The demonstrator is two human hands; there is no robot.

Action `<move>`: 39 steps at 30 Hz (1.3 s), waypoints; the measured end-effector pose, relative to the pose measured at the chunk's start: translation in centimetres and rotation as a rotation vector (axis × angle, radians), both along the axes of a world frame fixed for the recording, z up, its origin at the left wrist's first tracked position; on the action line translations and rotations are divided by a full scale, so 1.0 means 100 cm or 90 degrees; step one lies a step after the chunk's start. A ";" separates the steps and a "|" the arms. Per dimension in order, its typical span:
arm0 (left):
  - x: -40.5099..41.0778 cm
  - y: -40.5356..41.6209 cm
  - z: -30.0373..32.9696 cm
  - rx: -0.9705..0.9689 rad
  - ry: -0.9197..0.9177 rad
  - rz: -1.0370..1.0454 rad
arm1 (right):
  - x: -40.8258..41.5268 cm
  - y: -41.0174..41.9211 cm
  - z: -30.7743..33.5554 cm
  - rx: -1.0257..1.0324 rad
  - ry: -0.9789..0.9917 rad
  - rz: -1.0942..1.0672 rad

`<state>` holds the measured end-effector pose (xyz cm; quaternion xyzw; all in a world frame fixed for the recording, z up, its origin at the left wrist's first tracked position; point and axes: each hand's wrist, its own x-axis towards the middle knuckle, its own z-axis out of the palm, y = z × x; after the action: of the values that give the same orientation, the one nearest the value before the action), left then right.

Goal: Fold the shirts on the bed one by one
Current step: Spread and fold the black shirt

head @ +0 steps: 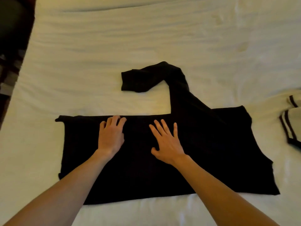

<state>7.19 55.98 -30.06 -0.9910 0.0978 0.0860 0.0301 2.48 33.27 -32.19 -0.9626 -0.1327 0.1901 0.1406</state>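
Both hands are down flat on the black shirt point(162, 168), which lies spread across the white bed point(114, 54). The left hand point(111, 136) rests near the shirt's far edge, fingers slightly bent, gripping nothing. The right hand point(166, 142) lies beside it, fingers splayed wide. One long sleeve point(162, 77) trails away beyond the right hand, doubling back leftward.
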 end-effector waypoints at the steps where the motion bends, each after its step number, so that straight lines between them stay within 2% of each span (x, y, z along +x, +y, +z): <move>1: 0.003 0.016 0.000 0.039 0.005 0.035 | 0.000 0.005 -0.006 -0.033 0.001 -0.002; 5: 0.021 0.082 0.009 0.142 0.034 0.107 | -0.002 0.007 -0.011 -0.034 -0.026 -0.052; 7: 0.025 0.108 0.021 0.154 0.022 0.103 | 0.002 0.003 -0.004 -0.031 -0.089 -0.086; 10: 0.021 0.133 0.041 0.109 -0.063 0.034 | 0.015 -0.010 0.008 -0.053 -0.249 -0.094; 13: 0.003 0.150 0.050 0.028 -0.225 -0.049 | 0.022 -0.026 0.018 0.011 -0.371 -0.067; 15: -0.021 0.157 0.045 -0.006 -0.257 -0.092 | 0.017 -0.033 0.023 0.025 -0.407 -0.063; 16: -0.034 0.159 0.041 -0.004 -0.226 -0.101 | 0.011 -0.034 0.022 0.015 -0.391 -0.061; 18: -0.056 0.160 0.033 0.039 -0.060 -0.072 | -0.008 -0.030 0.012 -0.027 -0.314 -0.031; 20: -0.066 0.156 0.029 0.072 0.085 0.031 | -0.023 -0.024 0.001 -0.067 -0.234 -0.001; 23: -0.066 0.120 0.034 0.090 0.152 0.212 | -0.035 -0.017 -0.010 -0.081 -0.144 -0.009; 25: -0.068 0.073 0.038 0.008 0.148 0.252 | -0.043 -0.015 -0.015 -0.015 -0.130 -0.022; 28: -0.069 -0.001 0.033 -0.224 0.162 0.179 | -0.041 -0.026 -0.014 0.066 -0.184 -0.100; 31: -0.052 -0.056 0.025 -0.352 0.120 0.173 | -0.038 -0.055 -0.018 -0.060 -0.177 -0.242; 34: -0.023 -0.099 0.025 -0.424 0.013 0.144 | -0.050 -0.069 -0.037 -0.137 -0.117 -0.262; 39: 0.038 -0.156 0.030 -0.444 -0.023 -0.043 | -0.049 -0.069 -0.048 -0.120 -0.119 -0.271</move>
<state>11.02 40.40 -27.04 -0.9392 0.1533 0.0285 -0.3058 -2.41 26.40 -36.94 -0.9911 0.0787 0.0778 0.0742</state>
